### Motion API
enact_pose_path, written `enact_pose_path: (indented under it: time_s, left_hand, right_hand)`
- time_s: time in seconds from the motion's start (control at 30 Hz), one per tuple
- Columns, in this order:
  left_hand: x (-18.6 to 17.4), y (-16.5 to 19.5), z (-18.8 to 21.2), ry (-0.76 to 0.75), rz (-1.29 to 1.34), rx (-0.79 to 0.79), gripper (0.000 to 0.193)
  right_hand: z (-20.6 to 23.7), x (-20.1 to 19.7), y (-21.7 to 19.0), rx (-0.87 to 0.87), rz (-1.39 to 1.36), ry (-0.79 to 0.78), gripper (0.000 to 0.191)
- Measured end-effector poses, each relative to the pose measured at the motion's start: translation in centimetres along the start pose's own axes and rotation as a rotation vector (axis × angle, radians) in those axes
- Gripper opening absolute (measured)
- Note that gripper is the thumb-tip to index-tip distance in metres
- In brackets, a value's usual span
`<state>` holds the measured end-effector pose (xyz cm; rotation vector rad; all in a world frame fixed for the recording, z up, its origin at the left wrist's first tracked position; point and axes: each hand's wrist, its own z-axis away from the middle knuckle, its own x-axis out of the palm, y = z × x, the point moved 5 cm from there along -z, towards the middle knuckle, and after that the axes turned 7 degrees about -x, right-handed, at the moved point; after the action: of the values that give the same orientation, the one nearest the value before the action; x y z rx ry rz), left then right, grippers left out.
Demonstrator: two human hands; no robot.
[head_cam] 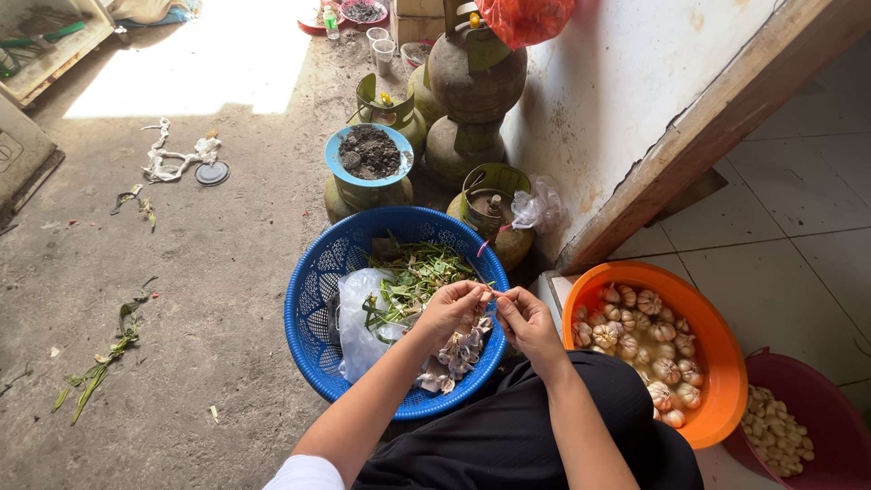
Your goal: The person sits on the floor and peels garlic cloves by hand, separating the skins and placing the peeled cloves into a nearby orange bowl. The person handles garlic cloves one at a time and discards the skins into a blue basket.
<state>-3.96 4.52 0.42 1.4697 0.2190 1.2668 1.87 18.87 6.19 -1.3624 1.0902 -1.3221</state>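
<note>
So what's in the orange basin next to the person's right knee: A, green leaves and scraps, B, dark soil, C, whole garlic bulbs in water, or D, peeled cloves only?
C: the orange basin holds whole unpeeled garlic bulbs that seem to sit in water.

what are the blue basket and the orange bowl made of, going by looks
Blue basket: likely moulded plastic, with a regular perforated lattice wall and uniform colour. Orange bowl: probably plastic too, with a smooth, solid wall, slight sheen and thick rolled rim.
</note>
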Motion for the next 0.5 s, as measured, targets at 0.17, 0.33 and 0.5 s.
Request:
enact_pose_path:
  time_s: [0.17,0.33,0.5]
  left_hand:
    - [0.3,-0.8,-0.1,0.014,0.110,-0.029,0.016]
    - [-0.2,-0.9,-0.4,0.077,0.048,0.015,0.020]
    - [-0.8,-0.3,0.4,0.047,0.004,-0.035,0.024]
  right_hand:
    - [0.2,0.3,-0.5,0.028,0.009,-0.010,0.017]
    - [0.3,0.4,-0.5,0.031,-0.003,-0.031,0.016]
    - [0.2,0.1,-0.4,0.021,0.007,-0.015,0.018]
